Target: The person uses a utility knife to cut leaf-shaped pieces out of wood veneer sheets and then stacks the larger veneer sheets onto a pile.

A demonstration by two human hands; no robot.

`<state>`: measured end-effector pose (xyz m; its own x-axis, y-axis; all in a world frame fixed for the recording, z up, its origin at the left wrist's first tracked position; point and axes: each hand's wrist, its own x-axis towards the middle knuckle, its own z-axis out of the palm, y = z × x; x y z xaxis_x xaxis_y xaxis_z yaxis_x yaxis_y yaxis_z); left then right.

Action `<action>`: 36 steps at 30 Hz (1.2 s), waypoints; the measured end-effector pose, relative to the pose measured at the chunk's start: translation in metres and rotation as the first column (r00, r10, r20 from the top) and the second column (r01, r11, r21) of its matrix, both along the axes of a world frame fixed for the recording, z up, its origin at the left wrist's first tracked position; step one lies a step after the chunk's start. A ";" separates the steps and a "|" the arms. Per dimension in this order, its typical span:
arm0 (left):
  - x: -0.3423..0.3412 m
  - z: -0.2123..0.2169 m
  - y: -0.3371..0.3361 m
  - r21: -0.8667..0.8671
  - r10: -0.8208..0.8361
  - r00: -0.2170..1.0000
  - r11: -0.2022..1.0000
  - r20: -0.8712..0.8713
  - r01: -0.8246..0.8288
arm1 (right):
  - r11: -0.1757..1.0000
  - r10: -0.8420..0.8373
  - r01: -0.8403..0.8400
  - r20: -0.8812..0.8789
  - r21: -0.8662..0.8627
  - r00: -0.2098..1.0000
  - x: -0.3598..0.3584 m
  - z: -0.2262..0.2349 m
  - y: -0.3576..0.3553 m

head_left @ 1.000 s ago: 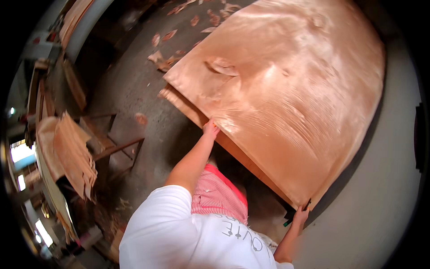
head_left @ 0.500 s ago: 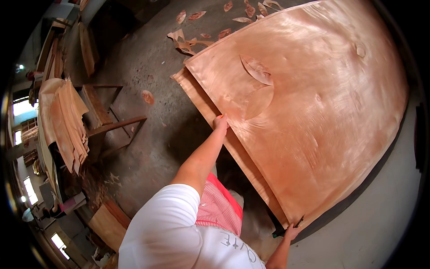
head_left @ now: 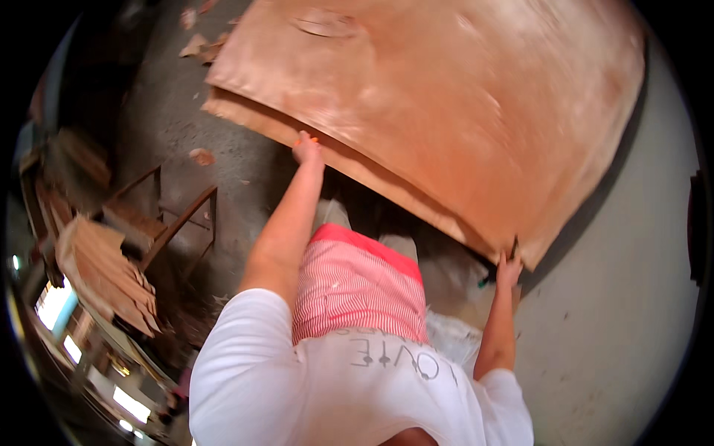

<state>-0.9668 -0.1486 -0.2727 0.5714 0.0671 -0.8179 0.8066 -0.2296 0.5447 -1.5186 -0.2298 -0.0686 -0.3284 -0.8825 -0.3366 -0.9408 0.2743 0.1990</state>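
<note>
A large stack of thin wood veneer sheets (head_left: 431,111) fills the upper middle, its top sheet set back from the lower one. My left hand (head_left: 307,151) is closed on the protruding edge of the lower veneer sheet (head_left: 256,123). Small orange spots show at its fingers; I cannot tell what they are. At the near right corner of the stack, my right hand (head_left: 509,270) is closed, with a dark slim pointed tool (head_left: 515,245) sticking up from it. Whether it also pinches the sheet's corner is blurred. A leaf-shaped split (head_left: 326,24) marks the top sheet.
To the left stands a wooden frame stand (head_left: 182,223), beside a pile of veneer strips (head_left: 108,271). Veneer scraps (head_left: 202,156) lie on the grey floor (head_left: 175,111). A pale smooth surface (head_left: 595,297) runs along the right. Near my legs is a whitish plastic bag (head_left: 454,334).
My view has turned, so the stack sits higher and more level. My left hand remains on the lower sheet's edge, my right hand at the near corner. More of my striped apron shows.
</note>
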 end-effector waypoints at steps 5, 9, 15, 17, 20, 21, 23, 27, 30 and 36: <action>-0.048 0.032 -0.022 -0.235 -0.159 0.898 0.970 -0.409 0.065 | 0.991 -0.129 0.130 -0.016 0.038 0.991 0.003 -0.019 0.014; -0.057 0.030 -0.055 -0.244 -0.110 0.885 0.970 -0.452 -0.005 | 0.995 -0.097 0.097 0.037 -0.019 0.995 -0.017 -0.041 0.016; -0.055 0.019 -0.060 -0.274 -0.170 0.892 0.960 -0.420 0.054 | 0.989 -0.146 0.145 0.080 0.029 0.986 -0.014 -0.055 0.016; -0.056 0.018 -0.063 -0.243 -0.143 0.906 0.969 -0.398 0.046 | 0.988 -0.152 0.151 0.109 0.021 0.982 -0.014 -0.058 0.016; -0.055 0.017 -0.061 -0.280 -0.214 0.910 0.953 -0.355 0.114 | 0.987 -0.158 0.162 0.116 -0.023 0.981 -0.021 -0.071 0.017; -0.055 0.016 -0.063 -0.272 -0.220 0.910 0.954 -0.352 0.126 | 0.986 -0.163 0.166 0.119 -0.017 0.979 -0.023 -0.074 0.016; -0.054 0.016 -0.065 -0.255 -0.230 0.912 0.956 -0.340 0.146 | 0.985 -0.168 0.170 0.132 -0.003 0.977 -0.026 -0.080 0.016; -0.068 0.015 -0.073 -0.044 -0.258 0.894 0.964 -0.367 0.261 | 0.984 -0.172 0.177 0.111 -0.035 0.979 -0.034 -0.093 0.016; -0.115 0.023 -0.087 0.038 -0.255 0.858 0.952 -0.446 0.303 | 0.975 -0.219 0.221 0.129 -0.004 0.967 -0.044 -0.100 0.017; -0.140 0.038 -0.098 -0.043 -0.280 0.879 0.957 -0.387 0.286 | 0.899 -0.265 0.364 0.360 -0.242 0.895 -0.043 -0.092 0.033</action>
